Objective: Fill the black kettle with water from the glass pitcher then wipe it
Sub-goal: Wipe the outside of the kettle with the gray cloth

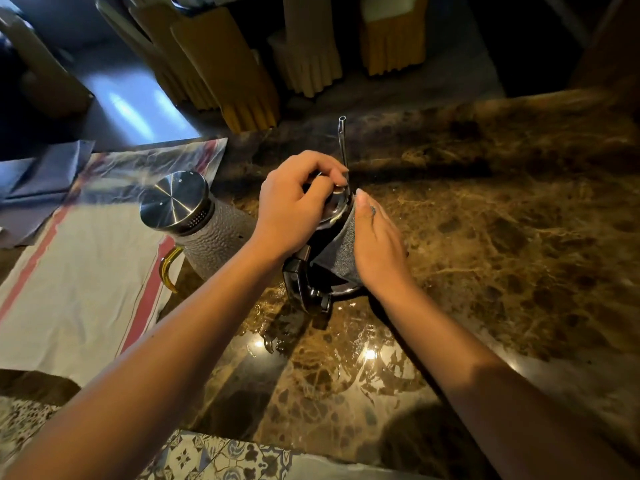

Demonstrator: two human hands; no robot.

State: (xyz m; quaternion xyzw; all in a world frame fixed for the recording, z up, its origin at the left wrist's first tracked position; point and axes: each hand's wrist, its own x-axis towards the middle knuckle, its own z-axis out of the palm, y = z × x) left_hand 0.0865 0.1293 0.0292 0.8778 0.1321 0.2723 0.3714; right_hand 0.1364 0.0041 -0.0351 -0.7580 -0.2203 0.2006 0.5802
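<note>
**Two hands on the black kettle**

Both hands work at the black kettle, which stands upright on the brown marbled worktop, near its middle. The left hand sits over the kettle top; its fingers are curled and pinch the knob of the metal lid. The right hand lies flat against the kettle's right side, fingers straight and pressed together, holding a grey cloth between palm and kettle wall. The kettle handle points toward the person, below both hands and untouched. The thin spout rises beyond the fingertips of the left hand.

The glass pitcher, textured and capped with a steel lid, stands just left of the kettle, beside the left wrist, at the edge of a white towel with red stripes. Water glistens on the worktop in front of the kettle.
</note>
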